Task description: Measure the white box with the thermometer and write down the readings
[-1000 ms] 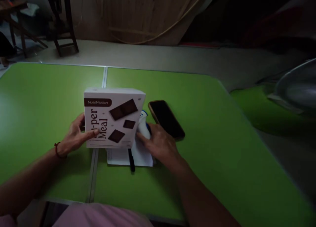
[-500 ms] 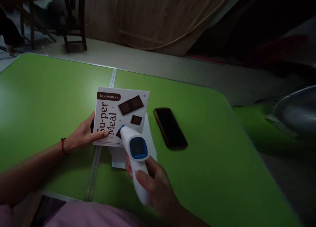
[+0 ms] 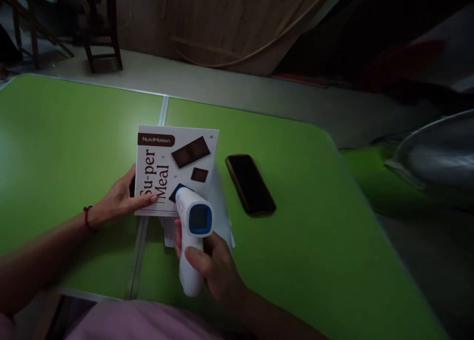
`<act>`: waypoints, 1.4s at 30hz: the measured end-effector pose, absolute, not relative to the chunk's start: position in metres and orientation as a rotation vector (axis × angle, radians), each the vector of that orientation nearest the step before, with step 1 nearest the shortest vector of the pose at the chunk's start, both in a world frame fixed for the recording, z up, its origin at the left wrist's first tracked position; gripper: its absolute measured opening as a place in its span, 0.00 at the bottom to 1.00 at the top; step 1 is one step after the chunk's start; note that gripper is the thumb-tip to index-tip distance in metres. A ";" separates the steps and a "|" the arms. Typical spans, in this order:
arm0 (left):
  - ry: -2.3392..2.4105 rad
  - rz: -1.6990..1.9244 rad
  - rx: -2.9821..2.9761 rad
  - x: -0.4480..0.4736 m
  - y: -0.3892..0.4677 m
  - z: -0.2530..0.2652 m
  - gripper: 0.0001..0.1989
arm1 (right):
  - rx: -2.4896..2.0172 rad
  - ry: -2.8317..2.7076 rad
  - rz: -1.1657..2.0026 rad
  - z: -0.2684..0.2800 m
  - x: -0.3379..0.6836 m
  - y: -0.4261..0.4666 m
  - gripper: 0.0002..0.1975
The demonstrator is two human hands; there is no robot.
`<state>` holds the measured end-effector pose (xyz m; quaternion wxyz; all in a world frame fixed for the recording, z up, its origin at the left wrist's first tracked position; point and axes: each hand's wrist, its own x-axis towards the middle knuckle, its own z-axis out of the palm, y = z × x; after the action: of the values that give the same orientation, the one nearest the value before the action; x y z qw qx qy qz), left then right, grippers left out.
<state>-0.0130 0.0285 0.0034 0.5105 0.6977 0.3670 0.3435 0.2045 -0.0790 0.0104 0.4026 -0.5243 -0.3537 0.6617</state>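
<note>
My left hand (image 3: 124,194) grips a white box (image 3: 187,182) by its left side, thumb across the front and the other fingers behind. The box reads "NutriMotion Su-per Meal" and shows brown chocolate-like pieces. In my right hand (image 3: 211,263) is a white handheld infrared thermometer (image 3: 191,246), held by its handle, its blue-rimmed screen facing me. The nose of the thermometer overlaps the lower part of the box in view; whether they touch I cannot tell. Under and behind them, partly hidden, lie white papers (image 3: 222,214) on the table.
A black phone in a brown case (image 3: 251,184) lies to the right of the box on the green folding table (image 3: 296,261). A metal seam runs across the tabletop. Beyond the far edge stands a dark wooden chair (image 3: 101,34). A shiny rounded object (image 3: 440,152) is at the right.
The thermometer has turned more upright and moved slightly left against the box in view. The whole scene has shifted a little left and up. Both hands keep their holds.
</note>
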 end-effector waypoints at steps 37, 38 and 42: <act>0.772 0.821 1.647 -0.014 0.031 -0.001 0.30 | -1.129 -0.844 1.528 0.002 0.214 -0.065 0.16; 0.779 0.823 1.650 -0.014 0.031 -0.001 0.30 | -1.066 -0.798 1.492 0.004 0.217 -0.060 0.18; 0.801 0.799 1.639 -0.014 0.031 -0.001 0.30 | -0.970 -0.718 1.516 0.012 0.239 -0.037 0.21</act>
<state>-0.0145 0.0309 -0.0012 0.5440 0.6906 0.3374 0.3366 0.2390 -0.0371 0.0124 0.5662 -0.4127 -0.3055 0.6448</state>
